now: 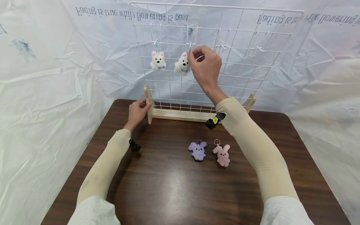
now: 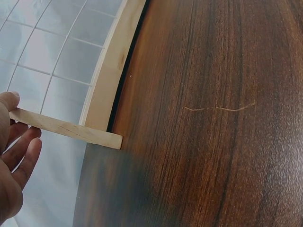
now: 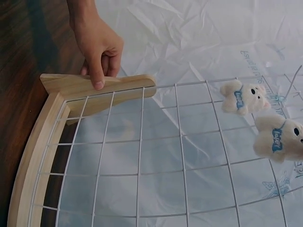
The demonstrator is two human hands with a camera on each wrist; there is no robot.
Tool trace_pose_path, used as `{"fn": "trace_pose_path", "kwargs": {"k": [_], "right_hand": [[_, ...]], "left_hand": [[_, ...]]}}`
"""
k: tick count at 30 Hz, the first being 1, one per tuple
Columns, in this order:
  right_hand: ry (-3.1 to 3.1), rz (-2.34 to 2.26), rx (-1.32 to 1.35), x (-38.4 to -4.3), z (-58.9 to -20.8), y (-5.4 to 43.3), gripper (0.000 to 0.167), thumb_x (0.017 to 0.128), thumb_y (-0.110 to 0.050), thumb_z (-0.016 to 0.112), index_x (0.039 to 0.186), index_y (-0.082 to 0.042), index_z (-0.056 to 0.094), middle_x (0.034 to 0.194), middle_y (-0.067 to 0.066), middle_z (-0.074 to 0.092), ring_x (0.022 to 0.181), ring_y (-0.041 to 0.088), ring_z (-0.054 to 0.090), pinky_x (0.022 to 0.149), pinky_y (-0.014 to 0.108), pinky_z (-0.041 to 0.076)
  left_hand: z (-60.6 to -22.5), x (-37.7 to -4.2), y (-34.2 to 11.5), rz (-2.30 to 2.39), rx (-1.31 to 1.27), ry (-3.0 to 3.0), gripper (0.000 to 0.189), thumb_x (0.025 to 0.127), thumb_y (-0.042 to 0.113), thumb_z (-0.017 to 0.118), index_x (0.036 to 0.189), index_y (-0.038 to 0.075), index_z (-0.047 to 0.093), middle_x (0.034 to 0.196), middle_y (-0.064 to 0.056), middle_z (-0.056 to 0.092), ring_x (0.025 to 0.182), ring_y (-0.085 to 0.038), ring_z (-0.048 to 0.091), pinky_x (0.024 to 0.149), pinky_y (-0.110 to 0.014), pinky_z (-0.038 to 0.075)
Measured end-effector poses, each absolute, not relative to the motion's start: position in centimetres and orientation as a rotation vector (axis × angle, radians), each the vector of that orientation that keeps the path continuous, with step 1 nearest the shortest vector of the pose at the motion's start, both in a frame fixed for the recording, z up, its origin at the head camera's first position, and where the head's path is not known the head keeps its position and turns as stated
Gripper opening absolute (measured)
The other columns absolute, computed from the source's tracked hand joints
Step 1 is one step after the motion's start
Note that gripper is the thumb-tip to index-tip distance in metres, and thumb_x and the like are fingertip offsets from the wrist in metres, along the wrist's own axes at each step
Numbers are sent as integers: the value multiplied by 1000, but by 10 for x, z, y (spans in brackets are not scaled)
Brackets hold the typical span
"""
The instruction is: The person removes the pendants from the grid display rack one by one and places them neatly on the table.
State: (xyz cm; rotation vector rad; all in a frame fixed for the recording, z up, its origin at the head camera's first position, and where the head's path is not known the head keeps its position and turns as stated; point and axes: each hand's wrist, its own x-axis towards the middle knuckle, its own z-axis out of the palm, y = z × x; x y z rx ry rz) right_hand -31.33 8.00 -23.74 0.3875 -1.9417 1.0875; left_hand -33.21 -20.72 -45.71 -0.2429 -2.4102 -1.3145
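My right hand (image 1: 206,64) is raised in front of a white wire grid (image 1: 216,7). Its thumb and forefinger pinch a white plush dog keychain (image 1: 183,64) near its top, just below a hook; the exact pinch point is hidden behind the fingertips. To its left, a second white plush dog (image 1: 158,61) hangs from another hook by a bluish clasp. Down at the grid's left end, my left hand (image 1: 137,111) grips the wooden side foot (image 2: 66,127), thumb on one face and fingers behind. The right hand is out of the right wrist view.
A purple plush bunny (image 1: 198,151) and a pink plush bunny (image 1: 223,155), each with a ring, lie on the dark wooden table (image 1: 157,175). Further hooks (image 1: 257,49) stick out at the grid's right. White sheeting (image 1: 42,103) surrounds the table.
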Motion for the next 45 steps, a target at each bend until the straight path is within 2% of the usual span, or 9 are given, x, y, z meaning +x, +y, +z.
{"fn": "trace_pose_path", "kwargs": {"k": [10, 25, 32, 45], "right_hand": [[-1906, 1126, 452, -298, -235, 83, 16, 93, -20, 72, 88, -5, 75, 83, 5, 73, 69, 6, 64, 69, 15, 50], [-1873, 1137, 533, -271, -233, 86, 16, 92, -17, 73, 86, -3, 75, 83, 7, 73, 69, 9, 64, 71, 20, 52], [-1891, 1143, 564, -261, -244, 89, 18, 93, -18, 72, 87, -2, 76, 82, 8, 74, 68, 8, 64, 70, 24, 54], [-1893, 1096, 654, -251, -272, 99, 16, 92, -16, 73, 86, -1, 77, 78, 7, 74, 65, 11, 64, 62, 37, 56]], "left_hand": [[-456, -330, -206, -1315, -244, -2414, 45, 99, 32, 70, 132, 1, 67, 121, -21, 72, 108, -32, 72, 88, -50, 59], [-454, -327, -205, -1313, -240, -2423, 44, 100, 28, 70, 132, -1, 66, 121, -23, 71, 108, -33, 72, 88, -51, 59], [-454, -329, -206, -1317, -236, -2420, 41, 99, 23, 71, 132, -1, 66, 121, -23, 71, 110, -34, 71, 89, -51, 58], [-453, -329, -206, -1300, -246, -2427, 43, 100, 25, 69, 133, -3, 65, 121, -24, 71, 111, -35, 71, 90, -51, 58]]}}
